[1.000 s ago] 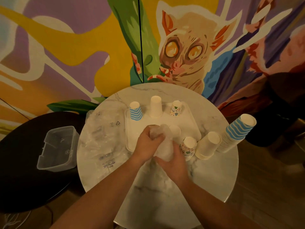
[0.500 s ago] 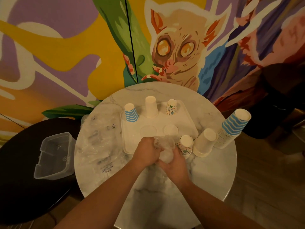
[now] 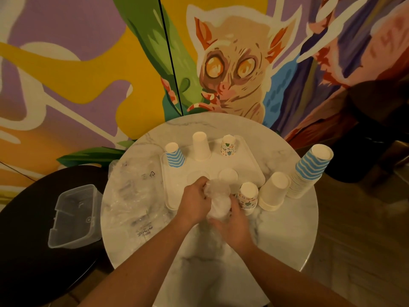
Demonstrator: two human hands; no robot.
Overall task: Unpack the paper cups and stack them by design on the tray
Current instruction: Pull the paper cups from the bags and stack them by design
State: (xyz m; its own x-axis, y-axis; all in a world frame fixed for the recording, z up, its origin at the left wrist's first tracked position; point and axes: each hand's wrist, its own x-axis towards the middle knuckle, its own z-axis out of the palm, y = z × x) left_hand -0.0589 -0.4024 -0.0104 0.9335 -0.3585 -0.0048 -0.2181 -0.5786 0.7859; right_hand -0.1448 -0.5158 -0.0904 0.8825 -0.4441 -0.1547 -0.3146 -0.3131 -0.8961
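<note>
Head view: I see both hands together near the tabletop's [image 3: 287, 235] middle, left hand [image 3: 194, 202] and right hand [image 3: 234, 224] both gripping a crumpled clear plastic wrapper [image 3: 218, 196] at the tray's [image 3: 247, 167] near edge. Along the tray's far edge stand a blue-striped cup [image 3: 175, 155], a plain white cup [image 3: 201, 146] and a patterned cup [image 3: 228, 146], all upside down. Toward the tabletop's right edge sit a patterned stack [image 3: 247, 196], a white stack [image 3: 274, 191] and a leaning striped stack [image 3: 309, 169]. Loose plastic [image 3: 132, 196] covers the left side.
</note>
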